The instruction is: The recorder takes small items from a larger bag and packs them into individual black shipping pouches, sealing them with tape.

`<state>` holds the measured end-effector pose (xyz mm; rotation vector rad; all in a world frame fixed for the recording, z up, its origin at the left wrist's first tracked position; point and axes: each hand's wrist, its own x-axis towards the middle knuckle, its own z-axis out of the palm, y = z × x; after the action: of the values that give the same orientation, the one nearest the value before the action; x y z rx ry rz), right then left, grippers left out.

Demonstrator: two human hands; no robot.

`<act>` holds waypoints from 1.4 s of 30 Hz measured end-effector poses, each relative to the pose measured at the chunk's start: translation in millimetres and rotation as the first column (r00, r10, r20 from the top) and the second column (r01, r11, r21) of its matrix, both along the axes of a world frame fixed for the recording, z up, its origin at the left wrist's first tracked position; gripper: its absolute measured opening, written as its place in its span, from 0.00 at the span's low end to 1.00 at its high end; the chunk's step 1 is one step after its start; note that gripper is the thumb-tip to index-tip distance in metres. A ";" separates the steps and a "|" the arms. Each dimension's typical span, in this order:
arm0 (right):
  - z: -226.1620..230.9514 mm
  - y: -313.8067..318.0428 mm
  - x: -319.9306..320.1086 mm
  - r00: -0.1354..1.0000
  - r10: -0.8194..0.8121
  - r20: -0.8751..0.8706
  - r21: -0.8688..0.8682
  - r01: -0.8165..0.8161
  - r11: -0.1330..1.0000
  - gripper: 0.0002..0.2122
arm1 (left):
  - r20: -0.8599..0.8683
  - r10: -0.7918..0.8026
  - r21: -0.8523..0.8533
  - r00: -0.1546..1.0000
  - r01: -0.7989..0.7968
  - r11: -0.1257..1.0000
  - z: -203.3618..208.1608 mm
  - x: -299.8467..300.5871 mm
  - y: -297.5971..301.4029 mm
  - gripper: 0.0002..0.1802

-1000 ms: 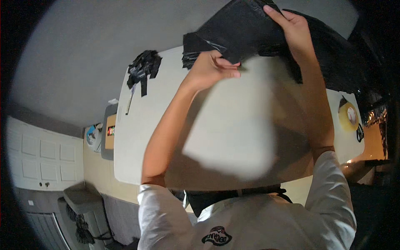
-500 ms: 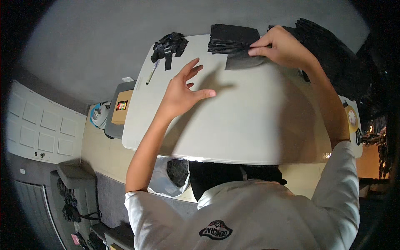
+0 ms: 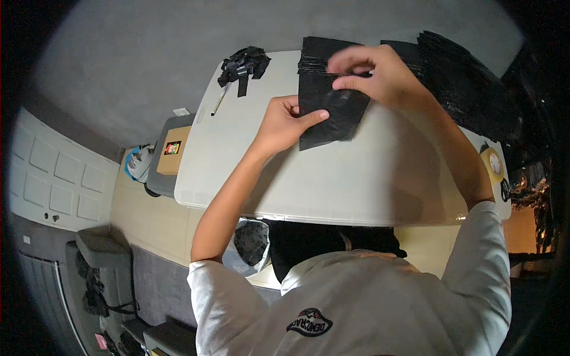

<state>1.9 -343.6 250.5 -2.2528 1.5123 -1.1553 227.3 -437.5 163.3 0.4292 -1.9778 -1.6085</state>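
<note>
Left hand: I am pinching the left edge of a black sheet, with the thumb lying on top and the other fingers going out of sight behind it.
Right hand: I am holding this one over the near edge of a black stack. Its fingers are bending, and a gap is showing between the thumb and first finger. The tips are looking blurry, so I cannot tell if they are pinching anything.
Where the sheet is: It is reaching from the stack's near edge toward me, above the far part of the white table. I cannot tell if it is touching the table.
Far right: A big black pile is sitting just beside the stack.
Far left: A messy black bunch is lying near the table's corner, and a pen is pointing toward it.
Right end: A yellow roll of tape is resting near the table's edge.
Beside the table: A gray chair is holding a brown box.
Below the near edge: A white bin is showing dark stuff inside.
Back at the door: I am seeing a white door on the far left.
</note>
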 end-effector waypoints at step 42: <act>-160.4 32.0 48.3 0.774 -0.100 -0.625 0.230 0.305 0.924 0.36 | 0.219 0.452 -0.728 0.865 -0.163 0.666 -52.0 -35.8 -63.4 0.07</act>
<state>50.2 -311.6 90.1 -2.3713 2.0334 -0.1514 191.4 -501.0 111.3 0.7668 -2.4431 -0.4924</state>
